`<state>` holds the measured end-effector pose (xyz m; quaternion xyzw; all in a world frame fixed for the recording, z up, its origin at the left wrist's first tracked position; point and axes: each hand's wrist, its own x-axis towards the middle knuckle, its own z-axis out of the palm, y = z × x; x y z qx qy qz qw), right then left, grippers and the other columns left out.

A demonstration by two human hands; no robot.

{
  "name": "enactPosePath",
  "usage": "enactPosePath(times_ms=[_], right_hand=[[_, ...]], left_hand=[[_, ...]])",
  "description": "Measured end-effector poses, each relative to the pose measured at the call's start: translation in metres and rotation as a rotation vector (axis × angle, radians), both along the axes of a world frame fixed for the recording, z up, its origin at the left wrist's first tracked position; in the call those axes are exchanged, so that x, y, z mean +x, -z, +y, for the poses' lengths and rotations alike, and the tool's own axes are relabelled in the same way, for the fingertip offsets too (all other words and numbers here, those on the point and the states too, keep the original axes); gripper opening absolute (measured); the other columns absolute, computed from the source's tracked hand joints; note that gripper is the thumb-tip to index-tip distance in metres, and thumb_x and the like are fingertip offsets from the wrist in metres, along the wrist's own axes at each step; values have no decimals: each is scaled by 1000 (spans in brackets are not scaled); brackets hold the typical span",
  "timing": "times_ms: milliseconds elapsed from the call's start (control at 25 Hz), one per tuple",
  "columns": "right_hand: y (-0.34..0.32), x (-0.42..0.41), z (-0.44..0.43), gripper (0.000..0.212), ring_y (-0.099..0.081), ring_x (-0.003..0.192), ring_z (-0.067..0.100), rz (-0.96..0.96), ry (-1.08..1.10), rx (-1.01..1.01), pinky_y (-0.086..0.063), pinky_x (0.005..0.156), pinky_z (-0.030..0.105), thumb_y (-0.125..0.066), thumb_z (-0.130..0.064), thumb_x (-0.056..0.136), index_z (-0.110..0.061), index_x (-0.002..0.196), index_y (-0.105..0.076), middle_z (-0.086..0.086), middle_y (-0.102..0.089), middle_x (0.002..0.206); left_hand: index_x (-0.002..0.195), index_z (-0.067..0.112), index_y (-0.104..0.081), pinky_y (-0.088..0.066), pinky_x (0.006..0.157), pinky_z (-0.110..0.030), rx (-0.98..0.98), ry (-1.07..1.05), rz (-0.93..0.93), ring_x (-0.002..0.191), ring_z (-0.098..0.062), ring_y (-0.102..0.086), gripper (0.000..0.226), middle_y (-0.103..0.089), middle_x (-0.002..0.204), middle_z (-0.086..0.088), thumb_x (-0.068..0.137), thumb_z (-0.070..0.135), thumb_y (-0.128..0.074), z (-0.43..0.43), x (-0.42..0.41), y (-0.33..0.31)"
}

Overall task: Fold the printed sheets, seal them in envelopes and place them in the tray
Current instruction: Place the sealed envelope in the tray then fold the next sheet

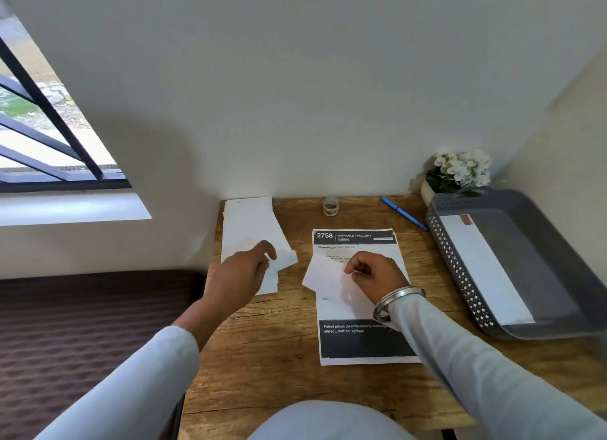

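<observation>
Pinching the top envelope [286, 259] of the stack [249, 223] at far left, the left hand [243, 272] curls round its corner; the right hand [374, 275] grips a folded sheet [323, 273] over the printed sheet [358, 341] mid-table; lifting one envelope alone seems wise; the tray [460, 269] sits at right.

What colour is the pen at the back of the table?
Blue. The pen shows best in the head view, lying beside the grey tray.
</observation>
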<state>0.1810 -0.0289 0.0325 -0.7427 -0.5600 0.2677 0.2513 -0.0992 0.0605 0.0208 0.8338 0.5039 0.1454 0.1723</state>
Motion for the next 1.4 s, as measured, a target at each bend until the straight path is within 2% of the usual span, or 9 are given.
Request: enactPosePath(times_ms=[160,280,360,520,720,880,1040,1240,1400], right_hand=[[1,15,-4,34,-65,95,11,-3,35,29,-52,90,28,-63,-1,86,-35,79,-65,-10,-71,99],[5,25,-10,36,-65,92,9,1,64,38,-52,88,26,-61,0,85,-34,79,-66,-13,-70,95],[8,31,-13,35,-65,92,9,10,82,33,-52,86,24,-61,1,85,-33,79,-67,-12,-70,96],[11,38,-20,30,-63,92,7,19,101,8,-41,75,6,-60,1,85,-28,83,-70,-11,-69,97],[14,43,-21,30,-63,93,7,32,119,4,-45,76,10,-59,2,84,-26,83,-70,-11,-70,97],[15,42,-17,31,-63,92,7,58,142,17,-47,79,16,-59,2,84,-28,83,-69,-11,-70,98],[14,41,-14,33,-62,89,5,77,172,29,-45,75,18,-59,2,85,-30,82,-68,-13,-69,96],[16,46,-12,36,-60,86,1,91,201,31,-43,72,19,-58,3,83,-32,80,-67,-17,-67,94],[16,47,-15,35,-59,85,2,98,204,21,-42,69,15,-58,3,84,-31,82,-67,-16,-66,93]], left_hand=[[111,37,-61,-51,97,-26,-82,-28,-115,106,-16,-64,24,-66,127,5,100,16,-56,-4,30,12],[118,36,-58,-44,105,-30,-168,-15,-123,115,-17,-59,27,-60,134,7,95,25,-66,-9,46,14],[118,36,-54,-43,103,-29,-188,16,-111,113,-17,-58,32,-60,133,8,92,29,-71,-9,54,15],[113,36,-49,-43,88,-21,-162,56,-84,98,-15,-63,32,-65,125,10,90,32,-72,-10,66,17],[108,32,-55,-59,75,-28,-140,73,-65,82,-17,-67,17,-72,116,8,95,32,-66,-9,74,19],[118,26,-68,-54,76,-27,-177,32,-68,90,-18,-67,27,-72,119,6,99,41,-57,-8,81,22],[128,27,-64,-54,78,-28,-197,29,-44,96,-19,-67,30,-70,124,4,100,35,-57,-9,86,22],[133,25,-61,-59,69,-30,-226,63,-15,92,-20,-70,35,-69,128,1,100,32,-52,-11,91,21],[134,31,-57,-57,72,-27,-253,72,-23,100,-21,-69,43,-67,130,6,93,37,-66,-13,94,20]])
